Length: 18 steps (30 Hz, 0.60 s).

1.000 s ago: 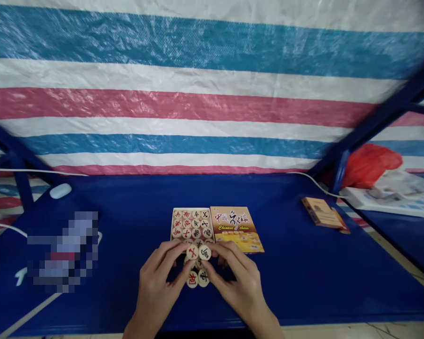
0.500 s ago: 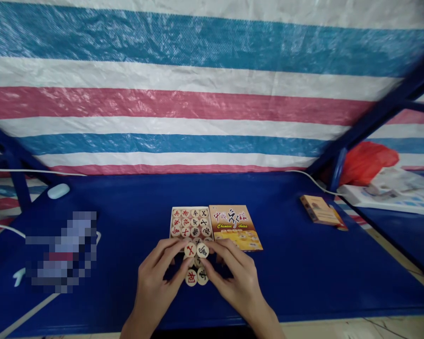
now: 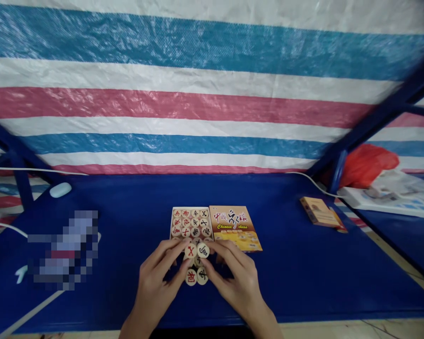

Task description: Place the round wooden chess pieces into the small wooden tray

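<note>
Two grips pinch: left hand [image 3: 158, 269] a red-marked disc [image 3: 190, 250], right hand [image 3: 236, 270] a black-marked disc [image 3: 203, 250] at its three o'clock; light rim pressure should steady both.

Left side: a wide bare lane of blue table [image 3: 123, 226] was left beside the pixelated object [image 3: 63, 252].
Right side: another was bounded by the lid [image 3: 236, 228] and small carton [image 3: 318, 212].
Open box [image 3: 191, 207]: its near end was obstructed by the left hand [image 3: 159, 268], right hand [image 3: 235, 269], held red piece [image 3: 191, 251] and held black piece [image 3: 202, 250].
Far edge: passage was closed by the striped sheet [image 3: 198, 108].
</note>
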Tool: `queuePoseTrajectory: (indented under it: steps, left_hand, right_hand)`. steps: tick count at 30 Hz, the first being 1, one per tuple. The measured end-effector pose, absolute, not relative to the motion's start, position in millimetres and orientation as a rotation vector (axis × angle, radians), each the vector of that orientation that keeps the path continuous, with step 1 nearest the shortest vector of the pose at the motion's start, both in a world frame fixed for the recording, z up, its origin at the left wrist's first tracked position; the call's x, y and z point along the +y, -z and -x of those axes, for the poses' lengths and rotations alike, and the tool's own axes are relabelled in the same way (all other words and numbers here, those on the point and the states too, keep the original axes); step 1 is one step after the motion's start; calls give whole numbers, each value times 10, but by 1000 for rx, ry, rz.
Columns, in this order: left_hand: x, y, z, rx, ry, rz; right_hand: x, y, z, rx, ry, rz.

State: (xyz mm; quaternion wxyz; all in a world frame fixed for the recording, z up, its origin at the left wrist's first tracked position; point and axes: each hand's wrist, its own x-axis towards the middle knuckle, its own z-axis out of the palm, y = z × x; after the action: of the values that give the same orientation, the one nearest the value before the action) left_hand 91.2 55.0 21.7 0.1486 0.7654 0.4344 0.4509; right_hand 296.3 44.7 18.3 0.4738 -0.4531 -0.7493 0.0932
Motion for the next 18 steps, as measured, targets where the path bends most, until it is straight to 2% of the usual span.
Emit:
queuePoseTrajectory:
  steps: [18]
  left_hand:
    - [551, -164, -884, 1239, -1270, -2197]
  right_hand:
    - [438, -199, -2949, -1819, -235, 1118]
